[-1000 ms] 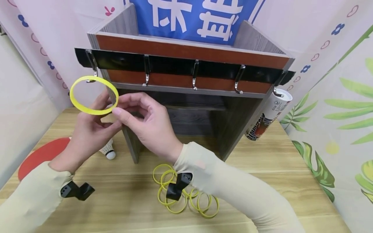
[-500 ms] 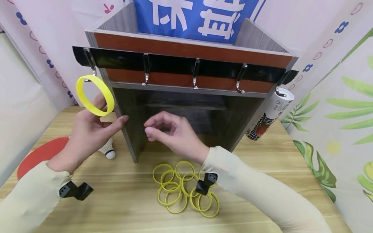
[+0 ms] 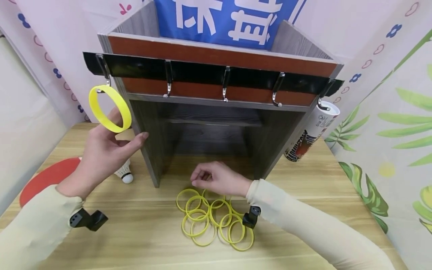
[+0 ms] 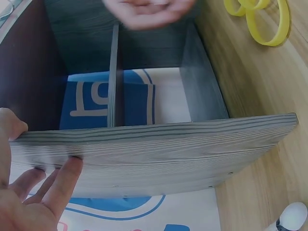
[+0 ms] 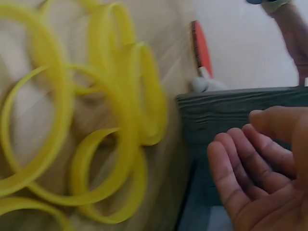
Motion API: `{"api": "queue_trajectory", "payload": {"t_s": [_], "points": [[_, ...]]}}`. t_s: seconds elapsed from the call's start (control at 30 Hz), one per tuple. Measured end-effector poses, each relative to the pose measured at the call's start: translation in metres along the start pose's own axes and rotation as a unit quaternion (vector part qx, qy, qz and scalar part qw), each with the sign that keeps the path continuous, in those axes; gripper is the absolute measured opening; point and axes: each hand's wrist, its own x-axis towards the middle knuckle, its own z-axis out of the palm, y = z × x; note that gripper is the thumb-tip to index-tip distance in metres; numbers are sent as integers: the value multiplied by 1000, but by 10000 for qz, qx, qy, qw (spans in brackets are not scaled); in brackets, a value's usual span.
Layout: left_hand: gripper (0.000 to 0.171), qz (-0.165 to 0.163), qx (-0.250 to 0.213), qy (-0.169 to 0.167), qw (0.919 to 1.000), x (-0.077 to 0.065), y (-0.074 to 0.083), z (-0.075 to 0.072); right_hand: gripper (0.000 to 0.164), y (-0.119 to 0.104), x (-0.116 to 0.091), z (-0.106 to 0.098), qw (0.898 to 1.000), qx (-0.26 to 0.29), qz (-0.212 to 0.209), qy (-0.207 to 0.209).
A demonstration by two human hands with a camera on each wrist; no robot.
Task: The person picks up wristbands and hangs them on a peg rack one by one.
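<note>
A yellow silicone wristband (image 3: 125,114) hangs from the leftmost hook (image 3: 108,81) of a black hook rail (image 3: 197,71) on the front of a grey wooden shelf (image 3: 222,52). My left hand (image 3: 102,150) is behind and below it, gripping the shelf's left side panel (image 4: 159,149). In the left wrist view its thumb lies at the panel's front edge and its fingers press the outer face. My right hand (image 3: 221,178) holds nothing; its fingers are loosely curled, just above several more wristbands (image 5: 62,91) heaped on the table.
A red table-tennis paddle (image 3: 50,176) and a shuttlecock (image 3: 125,174) lie on the wooden table (image 3: 135,232) at left. A badminton tube (image 3: 310,131) stands right of the shelf. The other hooks (image 3: 225,90) hold nothing.
My right hand has let go of the wristband and moved right and down to above the heap. The wristband now hangs from the hook. My left hand stays at the panel.
</note>
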Motion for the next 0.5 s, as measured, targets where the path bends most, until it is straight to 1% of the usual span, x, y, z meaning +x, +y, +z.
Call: {"api": "queue_trajectory", "payload": {"t_s": [0.07,0.17,0.33,0.5], "points": [[50,-14,-24,-20,10000,0,0,1,11,9,-1,3,9996,-115,196,-172],[47,-17,-34,-56,10000,0,-1,2,8,18,-4,6,9982,-267,363,-389],[50,-11,-60,-48,10000,1,-1,1,7,26,-5,11,9957,-353,411,-748],[55,-106,-90,-62,9999,-1,-2,-2,7,32,-4,21,9931,-363,593,-947]]}}
